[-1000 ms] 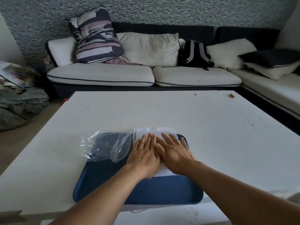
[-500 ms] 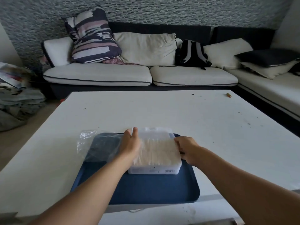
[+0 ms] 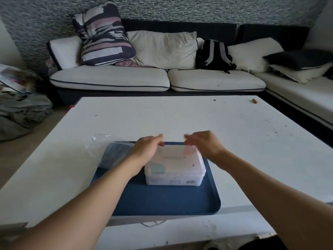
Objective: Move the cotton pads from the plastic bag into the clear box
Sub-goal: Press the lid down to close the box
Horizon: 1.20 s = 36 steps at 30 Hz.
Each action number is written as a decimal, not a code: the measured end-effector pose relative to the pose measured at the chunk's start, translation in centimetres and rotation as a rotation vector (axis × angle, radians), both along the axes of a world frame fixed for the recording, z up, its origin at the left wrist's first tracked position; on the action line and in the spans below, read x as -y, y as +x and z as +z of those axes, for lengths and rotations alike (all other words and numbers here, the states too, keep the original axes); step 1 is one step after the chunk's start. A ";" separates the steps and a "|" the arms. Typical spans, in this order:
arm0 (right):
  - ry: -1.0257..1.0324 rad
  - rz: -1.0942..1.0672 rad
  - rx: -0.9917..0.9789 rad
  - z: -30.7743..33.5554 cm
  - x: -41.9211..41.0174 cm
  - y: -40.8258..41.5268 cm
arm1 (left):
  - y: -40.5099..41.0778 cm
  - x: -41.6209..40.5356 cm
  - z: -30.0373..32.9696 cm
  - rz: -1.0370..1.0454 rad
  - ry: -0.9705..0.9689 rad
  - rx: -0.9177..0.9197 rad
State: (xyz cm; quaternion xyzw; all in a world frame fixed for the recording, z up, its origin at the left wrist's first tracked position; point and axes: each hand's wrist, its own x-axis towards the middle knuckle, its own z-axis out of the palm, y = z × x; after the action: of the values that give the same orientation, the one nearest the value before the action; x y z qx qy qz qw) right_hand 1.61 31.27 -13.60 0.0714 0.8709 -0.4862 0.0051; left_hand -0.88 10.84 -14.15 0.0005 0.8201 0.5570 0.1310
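The clear box (image 3: pixel 174 170) stands on the blue tray (image 3: pixel 162 201), its printed lid lying flat on top, so the cotton pads inside are hidden. My left hand (image 3: pixel 146 148) reaches over the lid's far left corner. My right hand (image 3: pixel 203 144) is at the far right corner. Both hands' fingers stretch toward the lid's back edge and are blurred by motion. The crumpled clear plastic bag (image 3: pixel 106 152) lies to the left of the box, half on the tray and half on the table, under my left forearm.
The tray sits near the front edge of a wide white table (image 3: pixel 180 116). A small brown object (image 3: pixel 254 101) lies at the table's far right. Behind stands a sofa with cushions and a black backpack (image 3: pixel 214 55). Clothes are piled on the floor at left.
My hands pressed the pads down flat, then moved apart to the box's sides. Now the lid is down over the box and both hands are at its far edge.
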 end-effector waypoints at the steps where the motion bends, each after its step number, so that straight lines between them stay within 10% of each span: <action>1: 0.229 0.110 -0.031 -0.4 0.6 0.3 | 0.5 -0.2 -0.4 -0.085 -0.183 -0.143; 6: 0.793 0.425 0.070 -3.3 2.6 0.8 | 2.8 -0.9 -3.8 -0.459 -0.799 -0.364; 21: 0.847 0.175 -0.097 -4.3 4.4 0.8 | 3.0 -0.5 -2.7 -0.316 -0.728 -0.556; 24: 0.729 0.103 -0.262 -2.9 5.9 -0.5 | 1.5 1.5 0.3 -0.080 -0.860 -0.690; 30: 0.563 0.240 -0.371 -1.9 9.4 -0.7 | 0.4 7.6 -0.4 0.045 -1.120 -0.152; 33: 0.337 0.211 -0.321 -1.5 10.2 -0.8 | 0.2 8.7 1.1 0.239 -0.990 -0.392; 36: -0.473 0.161 0.051 1.3 10.2 -0.8 | 1.0 7.1 2.8 0.293 -0.673 -0.835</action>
State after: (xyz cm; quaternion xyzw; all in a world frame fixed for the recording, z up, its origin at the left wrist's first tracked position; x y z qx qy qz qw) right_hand 0.77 21.06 -12.34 0.0106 0.7354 -0.6725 0.0825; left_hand 0.09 3.78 -11.40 0.0653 0.9265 0.2294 -0.2912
